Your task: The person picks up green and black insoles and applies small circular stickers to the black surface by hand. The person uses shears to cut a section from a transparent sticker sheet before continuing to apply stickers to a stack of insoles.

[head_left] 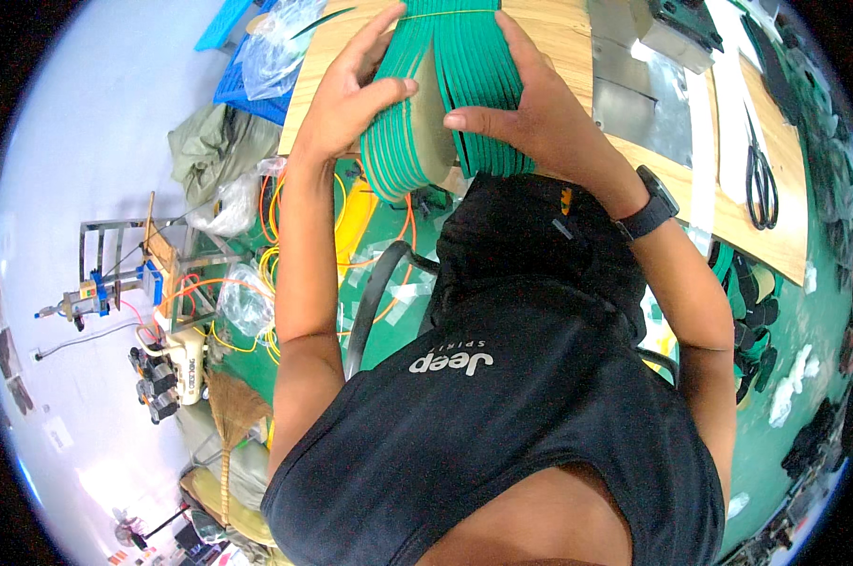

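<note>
Person (502, 434) in a black vest. The left hand (348, 106) grasps the left flank of a bundle of green strips (483, 80); the right hand (544, 118) grasps its right flank, a dark watch (651, 203) on that wrist. The bundle lies at the near edge of the table (566, 47), its rounded end parted into two lobes, a thin yellow band (450, 13) crossing it farther up. How firmly the fingers press cannot be told. Beyond, on the right, rest black-handled scissors (762, 193); to the left, clear plastic (280, 52).

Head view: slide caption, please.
Bare left hand and right hand cup a bundle of flat green strips at a pale wooden tabletop.
</note>
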### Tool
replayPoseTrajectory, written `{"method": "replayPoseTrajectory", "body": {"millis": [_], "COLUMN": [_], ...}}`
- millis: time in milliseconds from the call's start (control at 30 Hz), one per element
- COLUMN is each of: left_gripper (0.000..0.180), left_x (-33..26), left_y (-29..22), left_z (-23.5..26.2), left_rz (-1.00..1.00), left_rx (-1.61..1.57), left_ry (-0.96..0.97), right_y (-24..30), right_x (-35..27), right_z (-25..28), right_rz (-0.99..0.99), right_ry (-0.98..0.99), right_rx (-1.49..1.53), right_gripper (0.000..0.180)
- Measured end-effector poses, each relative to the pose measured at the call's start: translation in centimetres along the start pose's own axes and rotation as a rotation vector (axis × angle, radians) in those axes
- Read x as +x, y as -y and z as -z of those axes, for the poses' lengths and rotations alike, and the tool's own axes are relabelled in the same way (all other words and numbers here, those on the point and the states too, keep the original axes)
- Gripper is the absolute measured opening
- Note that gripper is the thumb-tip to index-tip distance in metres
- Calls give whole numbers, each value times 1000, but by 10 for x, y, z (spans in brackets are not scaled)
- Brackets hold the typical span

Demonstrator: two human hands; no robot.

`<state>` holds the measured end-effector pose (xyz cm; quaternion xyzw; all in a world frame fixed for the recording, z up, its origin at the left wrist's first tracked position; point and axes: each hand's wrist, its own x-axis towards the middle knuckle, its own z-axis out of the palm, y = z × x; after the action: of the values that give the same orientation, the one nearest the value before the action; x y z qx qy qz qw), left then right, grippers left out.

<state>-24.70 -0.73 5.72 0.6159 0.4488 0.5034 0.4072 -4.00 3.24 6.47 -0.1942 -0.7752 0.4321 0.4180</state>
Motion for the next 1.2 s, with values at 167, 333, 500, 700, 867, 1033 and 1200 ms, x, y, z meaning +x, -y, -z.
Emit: {"method": "replayPoseTrajectory", "body": {"millis": [167,333,500,700,867,1033,1200], "left_gripper": [67,65,62,51,62,79,60], "left_x": [2,-2,-1,-1,6,47,84], "left_y": [8,-8,-5,5,8,8,16], "left_z": [-2,1,1,6,23,22,22], "left_rz": [54,92,101,146,131,-11,53], "left_rx": [89,279,213,26,270,887,580], "left_ry": [15,11,8,83,194,173,303], "right_y": [-14,-3,0,-25,-27,-6,-24], "right_x": [-8,-8,-4,-8,-3,29,20], "right_z": [-7,3,10,16,30,31,28], "right_rz": [-87,-137,-240,-219,-192,-288,-198], "right_ry": [9,45,79,46,137,292,162], "right_rx": [-305,-169,51,-24,-213,-720,-722], "right_gripper": [99,96,87,79,69,72,67]}}
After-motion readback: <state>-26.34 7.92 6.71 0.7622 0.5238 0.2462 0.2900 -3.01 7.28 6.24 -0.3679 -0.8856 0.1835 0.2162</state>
